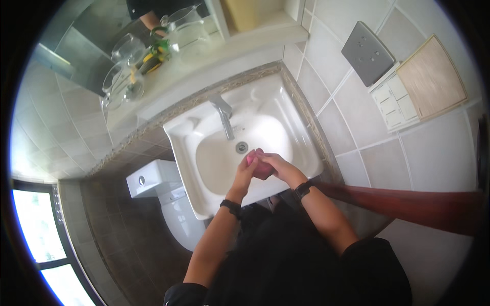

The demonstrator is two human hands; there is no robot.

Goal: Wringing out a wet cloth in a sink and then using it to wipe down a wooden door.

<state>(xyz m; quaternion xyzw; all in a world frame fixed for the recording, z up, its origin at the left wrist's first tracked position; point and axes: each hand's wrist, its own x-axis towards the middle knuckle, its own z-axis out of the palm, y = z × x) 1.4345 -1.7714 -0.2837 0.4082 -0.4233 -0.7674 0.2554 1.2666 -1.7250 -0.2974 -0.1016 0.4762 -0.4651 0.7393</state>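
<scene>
Over the near part of the white sink (209, 153), my left hand (245, 171) and my right hand (279, 164) meet around a soft-looking pink-red bundle (262, 170). It looks like crumpled cloth, but its exact kind is unclear. The left fingers and thumb close on its left side, and the right fingers press over its top and right. My fingers partly cover it. Just beyond the hands lies the round metal drain (242, 148). A chrome faucet (223, 118) rises from the sink's back rim; I cannot make out running water.
A white toilet (176, 204) stands left of the sink. On the ledge behind are a glass pitcher (125, 84) and a green and yellow decoration (153, 58), beneath a mirror. A dark red wooden edge (408, 206) juts in at right, below wall switch plates (368, 53).
</scene>
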